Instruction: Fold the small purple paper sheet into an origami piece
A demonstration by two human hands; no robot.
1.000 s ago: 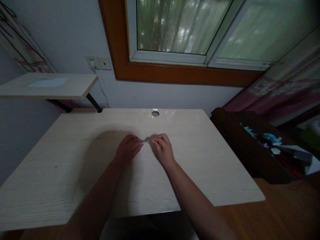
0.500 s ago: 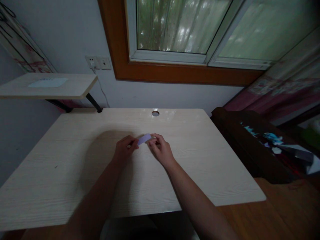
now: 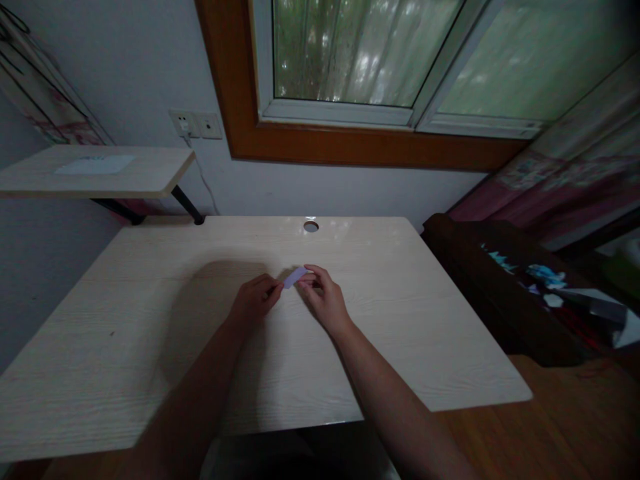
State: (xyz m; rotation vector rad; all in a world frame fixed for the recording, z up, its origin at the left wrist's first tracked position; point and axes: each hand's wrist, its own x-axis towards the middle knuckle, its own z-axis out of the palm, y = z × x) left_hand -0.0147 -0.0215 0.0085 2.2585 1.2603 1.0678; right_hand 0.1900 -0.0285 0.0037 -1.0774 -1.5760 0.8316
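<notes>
Over the middle of a pale wooden desk (image 3: pixel 150 320), both my hands pinch a small pale lilac strip of paper (image 3: pixel 295 276). My left hand (image 3: pixel 255 301) holds its lower left end between thumb and fingers. My right hand (image 3: pixel 324 297) grips the upper right end, fingers curled round it. The strip tilts up toward the right, just above the desk top.
A cable hole (image 3: pixel 311 227) sits near the desk's far edge. A small shelf (image 3: pixel 100 171) with a sheet on it hangs at the left, under wall sockets (image 3: pixel 196 125). A dark wooden cabinet (image 3: pixel 500 287) with coloured bits stands at the right, below a window (image 3: pixel 380 60).
The strip lay flat and edge-on between my hands a second ago. It has since turned up to show its face, and my hands shifted slightly.
</notes>
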